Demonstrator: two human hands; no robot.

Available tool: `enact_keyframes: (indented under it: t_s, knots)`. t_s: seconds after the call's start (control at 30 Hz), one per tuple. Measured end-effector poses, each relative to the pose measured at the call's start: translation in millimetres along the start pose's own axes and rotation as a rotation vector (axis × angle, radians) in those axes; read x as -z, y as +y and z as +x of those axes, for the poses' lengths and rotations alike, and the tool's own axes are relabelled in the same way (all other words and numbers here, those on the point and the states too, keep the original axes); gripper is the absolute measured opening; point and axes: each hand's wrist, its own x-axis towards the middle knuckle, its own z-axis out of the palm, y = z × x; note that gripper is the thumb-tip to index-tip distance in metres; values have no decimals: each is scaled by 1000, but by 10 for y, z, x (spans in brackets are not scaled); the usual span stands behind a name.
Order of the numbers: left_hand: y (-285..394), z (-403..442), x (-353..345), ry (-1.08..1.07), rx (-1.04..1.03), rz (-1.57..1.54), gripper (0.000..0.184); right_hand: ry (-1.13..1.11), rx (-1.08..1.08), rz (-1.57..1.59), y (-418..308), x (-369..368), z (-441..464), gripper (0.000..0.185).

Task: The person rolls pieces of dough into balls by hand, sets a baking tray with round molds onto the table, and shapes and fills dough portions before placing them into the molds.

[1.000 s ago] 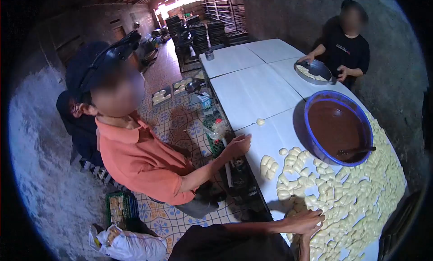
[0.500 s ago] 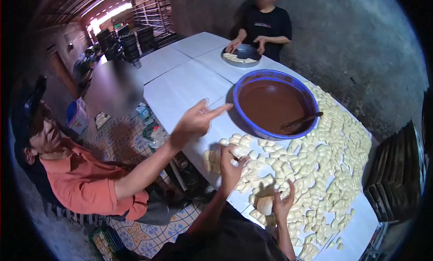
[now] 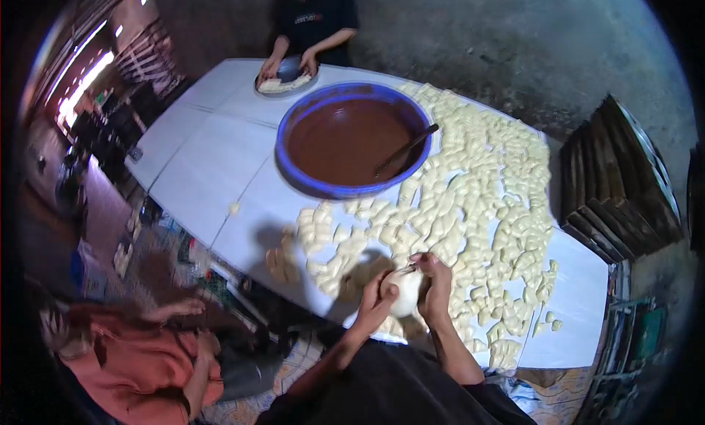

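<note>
A pale, rounded lump of dough (image 3: 404,291) is between my two hands, over the near edge of the table. My left hand (image 3: 377,306) wraps its left side, with the thumb across the front. My right hand (image 3: 435,287) closes on it from the right, its fingertips pressed at the top. Small cut dough pieces (image 3: 470,197) cover much of the white table (image 3: 213,153) ahead and to the right. Beyond my hands stands a blue basin (image 3: 294,177) of smooth brown mixture (image 3: 345,142), with a dark-handled utensil (image 3: 407,147) leaning in it.
Across the table, a person in a black shirt (image 3: 316,17) handles a round pan (image 3: 286,89) with dough pieces. At lower left is a person in an orange shirt (image 3: 139,366). Stacked dark trays (image 3: 617,175) lean by the wall at right.
My hands, apart before, have come together around the dough lump. The orange-shirted person's outstretched arm has withdrawn from over the table. My view has swung right and down.
</note>
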Motion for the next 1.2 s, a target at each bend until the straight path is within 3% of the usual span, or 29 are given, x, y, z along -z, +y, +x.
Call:
enact_keyframes:
  t_s: [0.07, 0.1, 0.2, 0.27, 0.33, 0.4, 0.5, 0.53, 0.57, 0.7, 0.8, 0.83, 0.87, 0.93, 0.97, 1.03, 1.13, 1.17, 1.2]
  knots:
    - [92, 29, -85, 243, 83, -55, 31, -182, -68, -48, 19, 148, 79, 51]
    - [156, 58, -74, 287, 77, -50, 28, -269, -70, -257, -69, 258, 74, 59]
    - [-107, 99, 35, 266, 75, 29, 36, -301, 156, -611, 27, 432, -61, 50]
    - [-41, 63, -108, 332, 91, -44, 32, -261, 250, -734, 118, 447, -183, 43]
    - [-6, 34, -140, 403, 84, -47, 34, -26, 344, -798, 202, 496, -204, 46]
    - [14, 36, -94, 472, 50, 15, 37, 19, 255, -618, 250, 659, -219, 52]
    - [132, 22, -243, 467, 211, 48, 44, -241, 194, -416, 271, 428, -303, 63]
    - [111, -2, -325, 454, 220, 146, 48, -261, 159, -452, 238, 249, -303, 57]
    - [38, 16, -295, 154, 116, 86, 55, -179, 83, -371, 264, 202, -307, 50]
    - [352, -3, -183, 135, 140, 447, 53, 36, -9, -253, 258, 68, -258, 33]
    - [414, -28, -228, 327, -98, 391, 52, 97, 9, -194, 133, -31, -252, 29]
    - [289, -56, -125, 104, -16, 348, 51, 48, -5, -210, 161, -24, -250, 30]
    - [346, -84, -167, 99, 92, 439, 50, 25, 96, -219, 190, -39, -244, 31]
    - [293, -83, -186, 222, 208, 171, 42, -25, 311, -233, 247, -82, -174, 32]
    - [218, -74, -156, 193, 77, 351, 40, -60, 341, -311, 295, -32, -152, 32]
    - [54, -106, -110, 119, -186, 708, 35, -170, 168, -189, 265, 61, -159, 30]
    - [41, -135, -170, 156, -440, 800, 28, -174, 47, -176, 94, 124, -173, 28]
    - [31, -76, -166, 58, -310, 653, 29, -172, 34, -161, 51, 152, -168, 28]
    - [63, -71, -176, 47, -277, 702, 30, -161, 16, -143, 14, 175, -195, 28]
